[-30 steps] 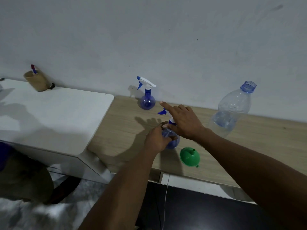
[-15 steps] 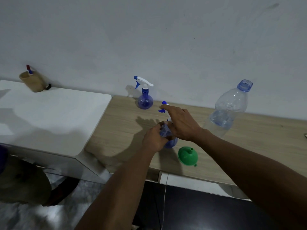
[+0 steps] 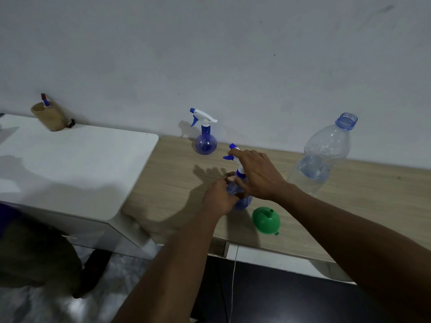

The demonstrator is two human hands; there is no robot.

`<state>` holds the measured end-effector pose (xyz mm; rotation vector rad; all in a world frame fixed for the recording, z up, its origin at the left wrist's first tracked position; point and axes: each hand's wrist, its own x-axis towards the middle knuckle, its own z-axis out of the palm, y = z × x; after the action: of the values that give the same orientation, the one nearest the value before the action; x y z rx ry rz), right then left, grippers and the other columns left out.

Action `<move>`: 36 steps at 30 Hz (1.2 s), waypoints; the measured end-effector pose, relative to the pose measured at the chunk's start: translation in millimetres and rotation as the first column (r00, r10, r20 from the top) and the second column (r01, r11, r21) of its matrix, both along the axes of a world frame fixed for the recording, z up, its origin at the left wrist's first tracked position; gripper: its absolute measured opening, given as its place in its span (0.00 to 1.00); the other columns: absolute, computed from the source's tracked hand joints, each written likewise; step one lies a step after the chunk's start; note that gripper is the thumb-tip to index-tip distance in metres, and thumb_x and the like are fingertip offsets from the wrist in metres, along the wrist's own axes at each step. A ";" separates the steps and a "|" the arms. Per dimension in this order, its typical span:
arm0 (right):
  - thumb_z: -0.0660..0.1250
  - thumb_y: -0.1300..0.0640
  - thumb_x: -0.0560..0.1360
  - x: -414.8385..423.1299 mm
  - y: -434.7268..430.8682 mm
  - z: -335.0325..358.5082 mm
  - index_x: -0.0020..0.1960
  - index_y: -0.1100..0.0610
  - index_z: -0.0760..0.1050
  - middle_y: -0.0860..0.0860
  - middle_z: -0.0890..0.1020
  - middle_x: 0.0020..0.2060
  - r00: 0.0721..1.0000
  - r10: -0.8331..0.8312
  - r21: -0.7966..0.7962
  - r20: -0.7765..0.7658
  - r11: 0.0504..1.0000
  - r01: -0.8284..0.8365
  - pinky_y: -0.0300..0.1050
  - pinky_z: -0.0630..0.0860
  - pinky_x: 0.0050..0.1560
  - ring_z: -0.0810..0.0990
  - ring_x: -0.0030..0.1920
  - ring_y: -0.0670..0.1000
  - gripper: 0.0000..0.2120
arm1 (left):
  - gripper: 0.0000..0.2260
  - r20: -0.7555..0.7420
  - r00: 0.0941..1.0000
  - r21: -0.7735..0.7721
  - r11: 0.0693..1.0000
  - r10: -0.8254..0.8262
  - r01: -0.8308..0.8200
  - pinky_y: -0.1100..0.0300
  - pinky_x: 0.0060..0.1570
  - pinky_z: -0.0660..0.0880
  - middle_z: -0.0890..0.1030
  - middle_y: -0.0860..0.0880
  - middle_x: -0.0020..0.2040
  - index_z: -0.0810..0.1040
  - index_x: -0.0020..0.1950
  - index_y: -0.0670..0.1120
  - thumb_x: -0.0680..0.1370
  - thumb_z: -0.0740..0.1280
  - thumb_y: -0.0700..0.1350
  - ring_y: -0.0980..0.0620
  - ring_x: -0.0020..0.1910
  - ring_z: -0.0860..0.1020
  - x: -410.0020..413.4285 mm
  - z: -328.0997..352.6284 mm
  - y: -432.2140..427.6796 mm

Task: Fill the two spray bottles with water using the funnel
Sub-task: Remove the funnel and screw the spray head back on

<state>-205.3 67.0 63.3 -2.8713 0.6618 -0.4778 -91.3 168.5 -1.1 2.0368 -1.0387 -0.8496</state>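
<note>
Standing at the far left, on the white worktop [image 3: 70, 164] and close to the wall, is a tan cup [image 3: 50, 117] with one red and blue pen [image 3: 45, 100] inside. To its right begins the wooden worktop [image 3: 361, 199], which is lower. At its back edge, near the wall, the far spray bottle [image 3: 205, 136] stands upright, with a round blue body and a white trigger head that is mounted on it. More to the front, the left hand [image 3: 220, 197] holds the near spray bottle [image 3: 243, 201]; its grip is closed around the round blue body from the left side. The right hand [image 3: 258, 176] comes from above, and its grip is closed on the neck and white trigger head of this same bottle. The blue nozzle shows out past the fingers to the left. Just beside this bottle, on the right and toward the front edge, the green funnel [image 3: 265, 221] lies with the wide mouth down and the spout up. Farther right and behind stands the big clear plastic bottle [image 3: 324, 155], without cap, with some water in the lower part. A thin white cable [image 3: 233, 276] hangs below the front edge.
</note>
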 end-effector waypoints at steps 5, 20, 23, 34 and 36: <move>0.67 0.52 0.75 4.5 1.2 1.2 0.72 0.50 0.62 0.51 0.80 0.54 1.000 -0.015 0.026 0.002 1.000 0.015 0.51 0.71 0.58 0.75 0.51 0.54 0.28 | 0.28 -0.040 0.999 -0.015 1.000 0.014 -0.014 0.44 0.61 0.79 0.82 0.53 0.63 0.74 0.68 0.59 0.70 0.78 0.53 0.48 0.60 0.81 -0.3 -3.4 -0.2; 0.66 0.52 0.74 4.1 2.2 -4.9 0.71 0.51 0.63 0.53 0.76 0.52 0.999 -0.033 -0.023 -0.002 0.999 0.033 0.51 0.70 0.55 0.74 0.49 0.55 0.27 | 0.27 0.010 1.000 -0.041 0.999 -0.005 0.005 0.44 0.60 0.79 0.82 0.53 0.63 0.74 0.68 0.60 0.71 0.78 0.53 0.49 0.59 0.81 1.1 -7.9 -2.4; 0.69 0.54 0.73 5.6 5.3 -2.6 0.70 0.51 0.61 0.55 0.76 0.56 0.999 -0.043 0.054 -0.012 0.998 0.044 0.51 0.71 0.56 0.75 0.51 0.56 0.29 | 0.25 -0.003 1.000 -0.020 1.000 0.003 -0.003 0.44 0.60 0.79 0.82 0.52 0.62 0.75 0.68 0.56 0.73 0.78 0.51 0.49 0.59 0.81 1.3 -9.2 -4.0; 0.73 0.58 0.73 -2.8 36.6 -11.7 0.65 0.51 0.68 0.45 0.77 0.42 0.802 -0.531 0.740 0.275 0.649 0.176 0.36 0.74 0.39 0.78 0.40 0.44 0.23 | 0.27 -0.140 0.969 0.081 0.974 -0.201 0.214 0.46 0.65 0.78 0.85 0.49 0.57 0.81 0.64 0.48 0.66 0.82 0.43 0.49 0.59 0.82 34.5 29.8 15.5; 0.70 0.57 0.74 -3.5 42.5 -17.5 0.54 0.54 0.74 0.49 0.79 0.40 0.770 -0.580 0.804 0.266 0.574 0.155 0.41 0.75 0.40 0.78 0.39 0.48 0.10 | 0.23 -0.178 0.943 0.140 0.941 -0.282 0.308 0.50 0.62 0.80 0.87 0.50 0.52 0.85 0.58 0.48 0.65 0.84 0.44 0.51 0.55 0.84 39.2 33.1 18.3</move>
<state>-208.8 109.5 45.7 -1.6875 1.0732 -0.7618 -52.2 186.8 32.0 1.9370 -1.2401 -1.2693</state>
